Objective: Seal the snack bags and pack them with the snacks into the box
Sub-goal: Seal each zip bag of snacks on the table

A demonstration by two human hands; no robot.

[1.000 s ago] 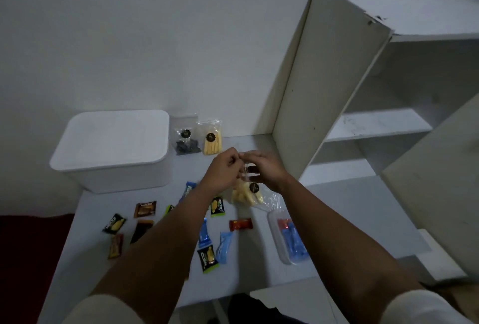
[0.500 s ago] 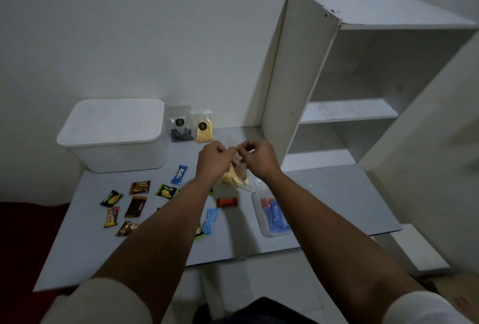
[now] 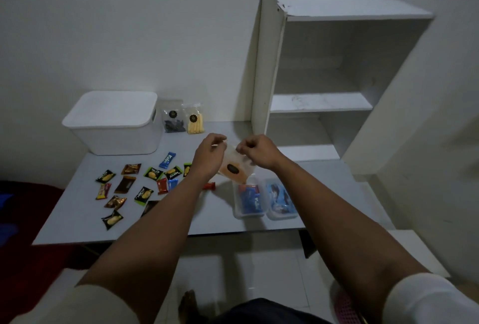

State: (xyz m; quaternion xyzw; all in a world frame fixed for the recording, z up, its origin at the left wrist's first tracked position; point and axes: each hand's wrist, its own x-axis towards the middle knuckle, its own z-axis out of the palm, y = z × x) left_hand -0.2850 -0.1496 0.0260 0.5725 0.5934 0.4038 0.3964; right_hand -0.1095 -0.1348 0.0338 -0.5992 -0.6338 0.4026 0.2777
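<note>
The white box [image 3: 114,123] and two standing bags [image 3: 181,119] block the table's [image 3: 77,215] back; the shelf unit [image 3: 269,64] walls the right. Scattered snacks [image 3: 124,189] crowd the left half; two clear tubs [image 3: 264,200] sit front right.

Legible print is limited to the small wrapped snacks on the grey table [image 3: 77,220]. "Kalpa" is read, in white letters running lengthwise, on the blue snack packet [image 3: 167,160] just right of the white lidded box [image 3: 114,127]. "Nextar" is read, upside down to the camera, on the green-edged black packet [image 3: 173,172]; the same word is partly made out on the neighbouring green-edged packet [image 3: 153,173]. The dark oval labels on the clear snack bags are too small and dim to be read. Print on the remaining wrappers is blurred.
</note>
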